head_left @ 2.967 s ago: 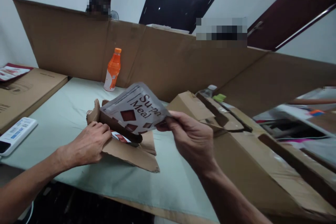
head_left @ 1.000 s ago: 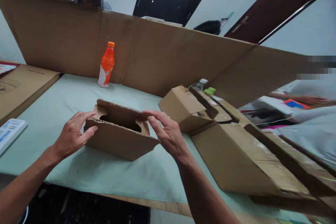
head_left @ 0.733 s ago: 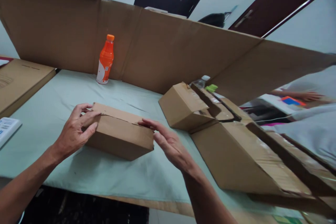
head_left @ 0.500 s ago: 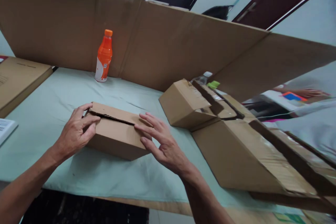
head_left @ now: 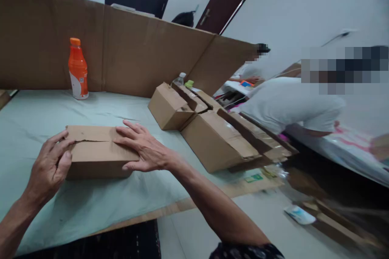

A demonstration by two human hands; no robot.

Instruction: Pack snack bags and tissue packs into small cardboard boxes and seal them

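Observation:
A small brown cardboard box (head_left: 100, 151) sits on the pale green cloth, its two top flaps folded down with a thin gap between them at the left. My left hand (head_left: 50, 166) grips the left end, fingertips on the top corner by the gap and thumb at the front edge. Across the right part of the flaps lies my right hand (head_left: 144, 145), fingers stretched out over the top and thumb low near the front right edge. What is inside the box cannot be seen.
An orange bottle (head_left: 78, 71) stands behind the box, against a tall cardboard screen (head_left: 146, 52). Open cardboard boxes (head_left: 219, 139) line the right side, with a clear bottle (head_left: 180, 79) among them. Farther right, a person in a light shirt (head_left: 282, 101) bends over.
My view has swung right, so the box and bottle appear farther left. The gap between the flaps has narrowed, and my right hand lies flatter over them.

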